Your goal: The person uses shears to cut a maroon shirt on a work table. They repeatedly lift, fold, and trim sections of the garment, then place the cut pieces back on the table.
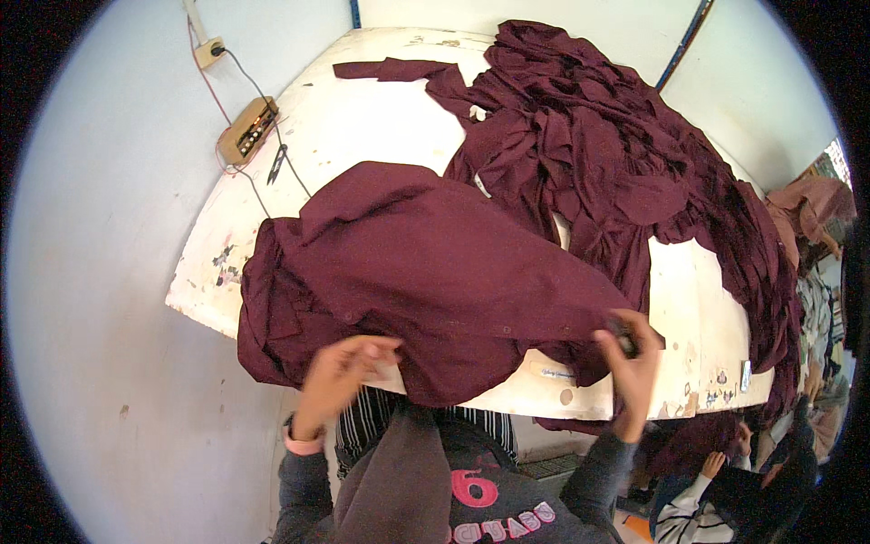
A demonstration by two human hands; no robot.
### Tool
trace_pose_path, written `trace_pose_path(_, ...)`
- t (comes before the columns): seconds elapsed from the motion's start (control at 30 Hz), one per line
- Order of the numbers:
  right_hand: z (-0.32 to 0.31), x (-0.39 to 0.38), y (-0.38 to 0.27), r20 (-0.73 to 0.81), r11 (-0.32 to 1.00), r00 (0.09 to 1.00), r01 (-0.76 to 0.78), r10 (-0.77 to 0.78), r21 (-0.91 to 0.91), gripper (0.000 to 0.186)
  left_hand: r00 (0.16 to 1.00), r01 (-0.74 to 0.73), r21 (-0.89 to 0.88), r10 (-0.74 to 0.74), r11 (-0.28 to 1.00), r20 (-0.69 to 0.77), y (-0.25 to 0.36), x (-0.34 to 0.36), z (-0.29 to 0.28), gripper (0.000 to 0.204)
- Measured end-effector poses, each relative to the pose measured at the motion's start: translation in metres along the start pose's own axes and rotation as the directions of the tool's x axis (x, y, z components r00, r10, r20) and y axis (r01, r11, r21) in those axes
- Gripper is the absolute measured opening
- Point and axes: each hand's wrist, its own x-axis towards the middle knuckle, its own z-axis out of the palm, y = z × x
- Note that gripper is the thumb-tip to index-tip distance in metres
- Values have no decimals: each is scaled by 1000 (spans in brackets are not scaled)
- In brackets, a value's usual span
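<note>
Garment [435, 245] of maroon woven cloth lies on the stained white table [390, 118], at its near edge. There, the right hand [637, 360] grips a small dark object [623, 336]; the left hand [340, 372] is half-curled, its hold unclear. Best keep the garment smooth between both hands.

Behind the garment [435, 254], the table [390, 118] is passable; heaped cloth [589, 91] obstructs rightward.

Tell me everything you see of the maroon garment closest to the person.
The maroon garment looks like woven cloth, with small button-like dots near one edge. It lies creased on the white table, bunched at left and drooping over the near edge. The right hand is at its right corner; whether the blurred left hand touches it is unclear.
</note>
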Motion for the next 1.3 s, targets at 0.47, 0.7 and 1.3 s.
trace_pose_path(0.47,137,-10,10,381,980,923,-31,-48,198,43,687,-298,206,359,932,-632,-43,24,65,49)
trace_pose_path(0.7,144,-11,2,282,974,933,223,-223,33,27,590,-71,935,771,346,-241,-21,45,1,27)
trace_pose_path(1.3,151,0,-76,25,898,913,396,-408,191,26,982,-89,-202,52,975,-181,21,53,-14,29)
